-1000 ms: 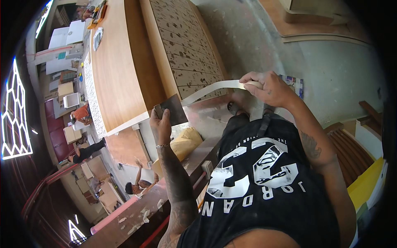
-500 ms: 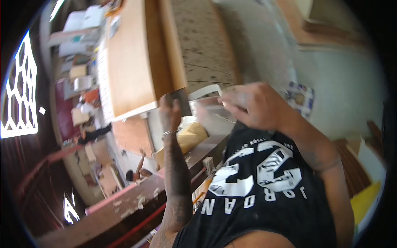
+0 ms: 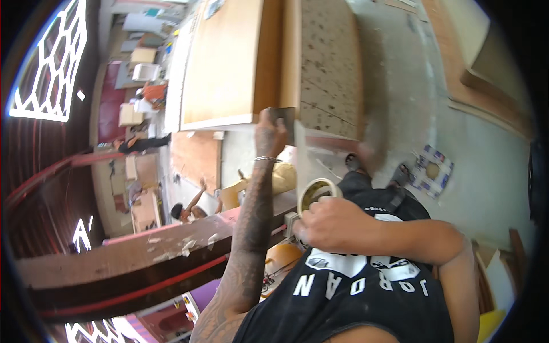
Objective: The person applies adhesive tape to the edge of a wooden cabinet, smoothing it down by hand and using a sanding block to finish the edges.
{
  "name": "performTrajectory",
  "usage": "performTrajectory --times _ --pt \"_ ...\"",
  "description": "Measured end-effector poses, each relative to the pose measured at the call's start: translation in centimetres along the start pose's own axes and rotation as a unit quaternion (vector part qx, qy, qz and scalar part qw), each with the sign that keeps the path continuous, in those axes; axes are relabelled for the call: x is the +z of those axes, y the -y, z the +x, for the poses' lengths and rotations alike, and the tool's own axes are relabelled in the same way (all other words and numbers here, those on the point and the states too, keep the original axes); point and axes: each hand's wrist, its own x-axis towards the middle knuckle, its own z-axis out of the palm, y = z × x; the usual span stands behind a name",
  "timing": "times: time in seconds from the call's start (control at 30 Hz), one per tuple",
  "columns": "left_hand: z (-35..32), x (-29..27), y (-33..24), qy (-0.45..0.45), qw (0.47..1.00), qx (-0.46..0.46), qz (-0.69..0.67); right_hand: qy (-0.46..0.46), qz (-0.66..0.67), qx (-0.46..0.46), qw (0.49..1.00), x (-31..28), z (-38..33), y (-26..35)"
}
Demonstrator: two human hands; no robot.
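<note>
My left hand [image 3: 271, 137] is closed on a dark, flat rectangular piece [image 3: 289, 123] at the near end of a wooden panel [image 3: 226, 68]. What the piece is made of cannot be made out. Closer to my body, my right hand [image 3: 331, 226] makes a fist with a cream roll of tape [image 3: 303, 200] standing up from it. A pale band seems to run between the roll and the dark piece, too faint to be sure of. Beside the panel lies a speckled board [image 3: 331, 74].
A dark red-brown beam [image 3: 143, 248] with pale flakes crosses the lower left. Below, a person [image 3: 186, 211] reaches out an arm; another person in dark clothes [image 3: 146, 143] is farther left. A patterned square piece [image 3: 433, 171] lies on the floor near my feet. Wooden furniture [image 3: 486, 63] stands at right.
My right hand has come back from beside the dark piece toward my body, and the tape roll now shows clearly. The left hand keeps its hold. The whole view has shifted.
</note>
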Motion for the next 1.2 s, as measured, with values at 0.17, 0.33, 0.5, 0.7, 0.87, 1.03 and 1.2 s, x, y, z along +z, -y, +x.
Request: performTrajectory --times 0.17,0.33,0.5,0.7,0.87,1.03,1.2 --pt "0.3 0.3 0.4 0.020 1.000 -0.005 -0.014 -0.070 0.000 -0.014 0.997 1.9 0.1 1.0" --pt "0.1 0.4 -0.1 0.010 1.000 0.000 -0.004 -0.092 -0.024 -0.038 0.995 3.6 0.6 1.6" --pt "-0.1 1.1 0.8 -0.039 0.997 0.059 0.004 -0.144 -0.015 0.077 0.986 3.8 1.2 -0.1" --pt "0.2 1.3 1.0 -0.025 0.999 0.013 0.025 -0.200 -0.032 0.185 0.962 0.6 2.4 -3.0" --pt "-0.2 -0.2 -0.8 0.024 0.996 -0.073 -0.035 -0.128 -0.169 0.352 0.912 5.4 5.9 0.9" --pt "-0.5 -0.7 -0.2 0.060 0.992 -0.094 -0.056 -0.105 -0.009 0.193 0.975 11.7 3.8 4.9" --pt "-0.1 0.1 0.8 0.010 0.998 -0.054 -0.024 0.071 -0.114 0.193 0.972 8.8 3.6 4.2"
